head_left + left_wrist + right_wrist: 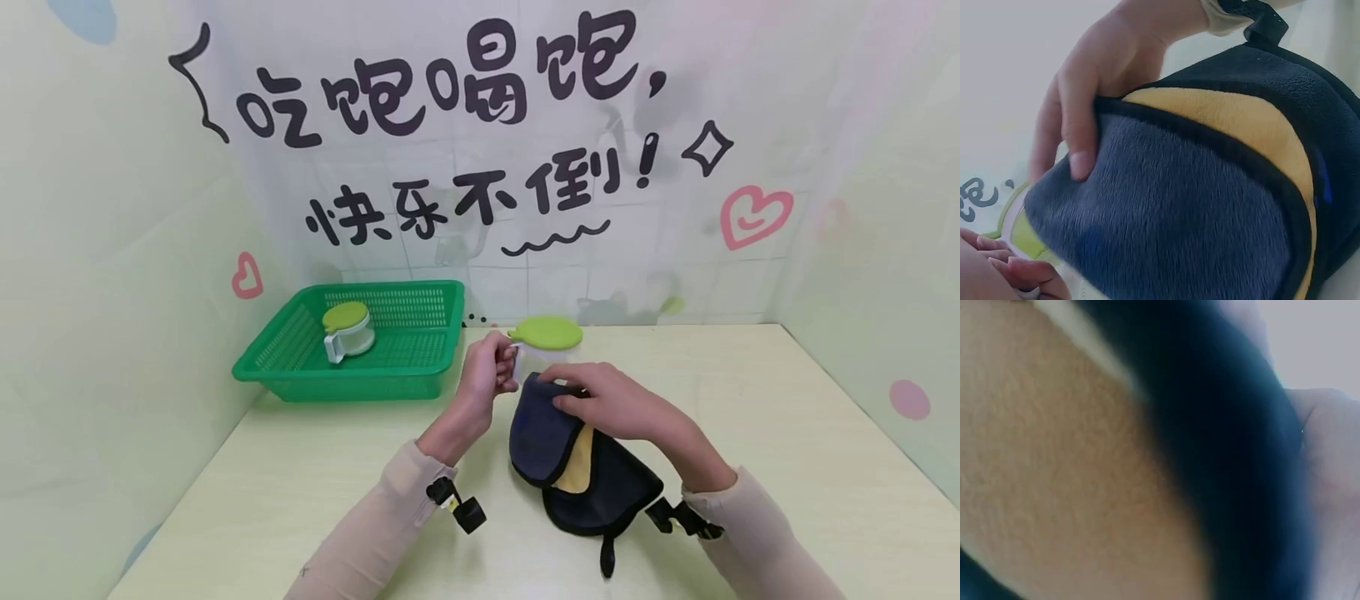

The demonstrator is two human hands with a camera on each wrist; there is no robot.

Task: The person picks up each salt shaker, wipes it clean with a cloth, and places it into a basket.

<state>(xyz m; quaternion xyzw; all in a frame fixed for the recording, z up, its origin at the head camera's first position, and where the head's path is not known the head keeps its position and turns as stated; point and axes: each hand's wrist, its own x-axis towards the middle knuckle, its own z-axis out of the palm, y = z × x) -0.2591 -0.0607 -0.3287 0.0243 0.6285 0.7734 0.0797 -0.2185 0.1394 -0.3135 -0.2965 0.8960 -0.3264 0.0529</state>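
Note:
A clear jar (534,360) with a green lid (551,332) stands in the middle of the head view, its lower part hidden behind a cloth. My left hand (483,367) curls its fingers round the jar's handle at the left side. In my right hand (611,400) is the folded cloth (546,433), dark blue with a yellow inner side and black edging; thumb and fingers pinch its upper edge close in front of the jar. The cloth (1185,200) fills much of the left wrist view, and its yellow side (1060,462) shows blurred in the right wrist view.
To the left, a green plastic basket (352,385) contains a second jar (356,337) with a green lid and white handle. A printed sheet (480,275) hangs behind the pale table (750,400). Side walls bound the table left and right.

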